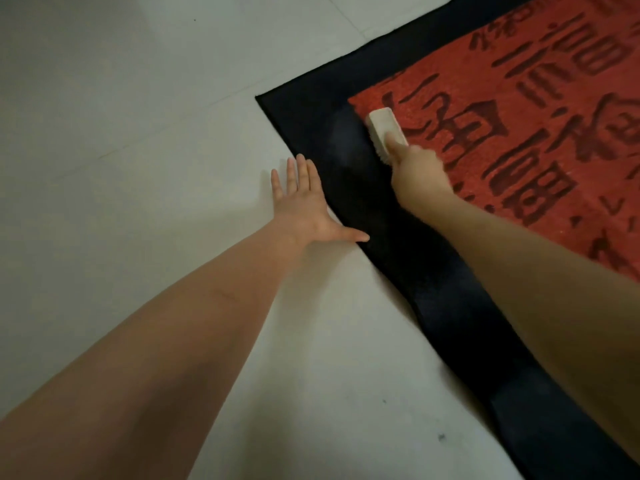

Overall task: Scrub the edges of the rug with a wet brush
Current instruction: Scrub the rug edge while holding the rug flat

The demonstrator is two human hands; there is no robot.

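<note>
Right hand grips the light, stiff brush from its near end on the soft rug; left hand lies spread, steadying the rug's edge.

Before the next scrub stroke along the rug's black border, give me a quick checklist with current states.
1. Right hand grips brush: ok.
2. Brush on the rug: ok, at the seam of black border and red field.
3. Left hand bracing: ok, flat on the floor, thumb touching the rug edge.
4. Left fingers outside the brush path: ok.
5. Brush wet: cannot tell.
6. Rug corner flat: ok.
</note>
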